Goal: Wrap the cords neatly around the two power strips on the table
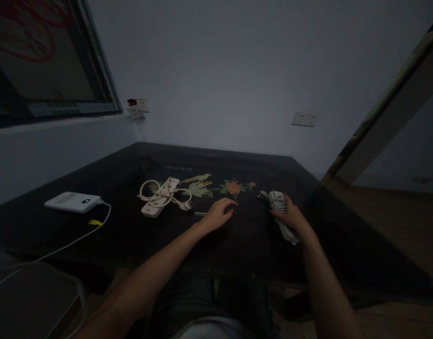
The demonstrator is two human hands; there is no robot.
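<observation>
My right hand is closed around a white power strip with its cord wound about it, resting on the dark table; a dark plug end sticks out at its far tip. My left hand lies on the table with fingers stretched forward, holding nothing, close to a small thin object beside it. To its left sits a second cream power strip with its cord loosely looped over it.
A white power bank with a white cable lies at the table's left. Wall sockets are on the back wall and near the window at left. A painted flower pattern marks the tabletop. Wooden floor lies right.
</observation>
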